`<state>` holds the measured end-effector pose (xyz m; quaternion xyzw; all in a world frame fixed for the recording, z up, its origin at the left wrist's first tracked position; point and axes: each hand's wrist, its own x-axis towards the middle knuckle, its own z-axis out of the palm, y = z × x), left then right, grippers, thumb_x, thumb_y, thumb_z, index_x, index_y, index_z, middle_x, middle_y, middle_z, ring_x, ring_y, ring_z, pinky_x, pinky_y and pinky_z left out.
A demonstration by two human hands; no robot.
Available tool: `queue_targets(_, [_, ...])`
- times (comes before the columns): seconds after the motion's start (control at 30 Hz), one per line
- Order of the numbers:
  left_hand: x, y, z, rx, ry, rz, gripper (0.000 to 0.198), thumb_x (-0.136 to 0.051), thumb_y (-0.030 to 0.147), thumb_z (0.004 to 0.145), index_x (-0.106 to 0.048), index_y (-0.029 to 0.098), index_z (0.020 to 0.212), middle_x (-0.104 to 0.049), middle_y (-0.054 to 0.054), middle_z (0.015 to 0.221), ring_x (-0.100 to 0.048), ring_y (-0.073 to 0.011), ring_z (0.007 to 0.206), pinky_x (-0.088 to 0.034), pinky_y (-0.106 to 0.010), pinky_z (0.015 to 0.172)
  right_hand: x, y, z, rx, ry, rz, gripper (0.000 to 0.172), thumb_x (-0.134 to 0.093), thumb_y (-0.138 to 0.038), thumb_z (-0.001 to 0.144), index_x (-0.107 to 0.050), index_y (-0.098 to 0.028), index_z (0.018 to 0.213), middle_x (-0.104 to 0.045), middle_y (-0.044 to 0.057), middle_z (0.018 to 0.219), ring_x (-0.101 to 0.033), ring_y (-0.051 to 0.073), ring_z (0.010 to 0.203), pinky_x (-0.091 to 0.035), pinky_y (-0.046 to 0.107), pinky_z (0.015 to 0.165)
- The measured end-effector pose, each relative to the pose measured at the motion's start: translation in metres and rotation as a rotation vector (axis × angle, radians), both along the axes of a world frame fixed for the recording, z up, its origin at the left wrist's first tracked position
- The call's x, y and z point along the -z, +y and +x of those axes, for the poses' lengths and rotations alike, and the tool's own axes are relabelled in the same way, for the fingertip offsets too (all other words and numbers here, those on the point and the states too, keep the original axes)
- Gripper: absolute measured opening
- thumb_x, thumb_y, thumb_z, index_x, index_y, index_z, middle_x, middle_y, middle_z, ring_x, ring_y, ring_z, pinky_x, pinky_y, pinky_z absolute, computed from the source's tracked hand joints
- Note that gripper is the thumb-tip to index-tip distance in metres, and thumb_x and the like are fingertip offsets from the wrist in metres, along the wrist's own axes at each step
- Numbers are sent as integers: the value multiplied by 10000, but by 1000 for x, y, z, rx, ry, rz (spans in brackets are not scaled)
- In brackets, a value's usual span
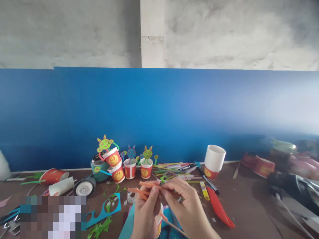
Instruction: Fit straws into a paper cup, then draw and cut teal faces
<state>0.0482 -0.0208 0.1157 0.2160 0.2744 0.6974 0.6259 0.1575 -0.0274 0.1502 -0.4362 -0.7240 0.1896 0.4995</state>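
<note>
My left hand (147,209) is closed around several orange straws (147,183), whose ends stick out to the left. My right hand (185,200) pinches an orange piece against the left fingertips, so the two hands meet. Below them, a red and white paper cup (159,225) is partly hidden by my left hand. A thin stick with an orange end (173,227) slants down between the hands. Blue paper (127,225) lies under the cup.
Cups with paper animal figures (131,169) stand at the back, some stacked beside a dark green jar (99,171). Blue cut-out paper (107,210) and green scraps lie left. Right are a white cup stack (214,159), a glue stick (204,191), a red balloon (220,207) and a black device (294,191).
</note>
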Motion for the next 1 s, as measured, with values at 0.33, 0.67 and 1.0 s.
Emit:
queue_targets(0.33, [15,3,8,-18,24,35,395,-863,410,480,-685,169,738,-665,-24,667,-649,-149,644,-506,-218,589,7,1,-1,23,-20,59,170,-544,-159,815,-681,-199,724,-663,35,715,-605,165,693,-464,252,652])
queue_targets(0.67, [-3,-2,-4,-7,93,-7,401,-848,386,522,-703,160,820,-654,-14,660,-604,-98,582,-449,-154,518,-6,-1,7,22,-99,-47,142,-551,-177,808,-689,-209,803,-672,32,773,-607,184,763,-462,270,688])
queue_targets(1.0, [-6,-2,0,12,76,12,361,-860,378,500,-704,156,738,-668,-23,664,-620,-116,631,-473,-166,573,-3,0,6,-24,-74,-11,177,-525,-213,858,-686,-207,784,-658,33,740,-594,174,726,-450,272,688])
